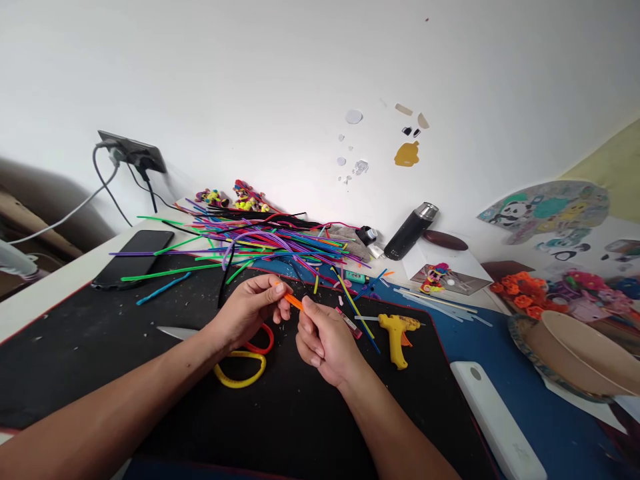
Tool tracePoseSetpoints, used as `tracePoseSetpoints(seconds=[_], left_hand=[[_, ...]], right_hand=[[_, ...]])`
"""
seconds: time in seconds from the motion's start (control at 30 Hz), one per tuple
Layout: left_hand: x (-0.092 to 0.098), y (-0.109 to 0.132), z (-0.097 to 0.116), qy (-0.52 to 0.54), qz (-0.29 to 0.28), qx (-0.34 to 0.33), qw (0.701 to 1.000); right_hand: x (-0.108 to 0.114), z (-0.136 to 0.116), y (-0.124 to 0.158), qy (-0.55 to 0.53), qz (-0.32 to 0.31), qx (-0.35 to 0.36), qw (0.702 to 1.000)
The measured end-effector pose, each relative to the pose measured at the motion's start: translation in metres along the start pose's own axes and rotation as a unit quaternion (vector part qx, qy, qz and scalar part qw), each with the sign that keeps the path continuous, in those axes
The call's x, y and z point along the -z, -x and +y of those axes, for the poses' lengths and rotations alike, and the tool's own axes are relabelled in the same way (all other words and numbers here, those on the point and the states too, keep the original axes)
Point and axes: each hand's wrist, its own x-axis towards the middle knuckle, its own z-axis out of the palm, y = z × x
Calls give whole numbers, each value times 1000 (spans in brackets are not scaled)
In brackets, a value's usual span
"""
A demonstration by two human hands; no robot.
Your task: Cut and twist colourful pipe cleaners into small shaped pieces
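The black desk mat [305, 427] spreads across the near part of the table, dotted with small scraps. Above it, the left hand [261, 301] pinches one end of an orange pipe-cleaner piece [295, 303] between thumb and fingers, its grip closed. The right hand [326, 341] has the other end between thumb and bent forefinger, also closed, with its remaining fingers curled below. The piece thus spans the short gap between the hands, tilted down toward the right one.

Under the left forearm lie scissors [243, 384] with red and yellow handles, partly covered by the arm. Right of the right hand, a yellow hot-glue gun [398, 333] rests on the mat, near translucent glue sticks [453, 311]. Farther back, a black smartphone [134, 257] lies left of a heap of multicoloured pipe cleaners [280, 243]. A black thermos [411, 232] leans at the back, near the white wall [250, 87].
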Motion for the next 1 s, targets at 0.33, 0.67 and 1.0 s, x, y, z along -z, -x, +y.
tracePoseSetpoints(seconds=[0.33, 0.67, 1.0], left_hand=[[-2, 0, 2, 26, 35, 10, 999], [-4, 2, -5, 68, -38, 61, 995], [-7, 2, -8, 72, -14, 73, 995]], right_hand=[[-5, 5, 0, -1, -2, -7, 1000], [1, 1, -1, -19, 12, 9, 1000], [0, 2, -1, 10, 9, -4, 1000]])
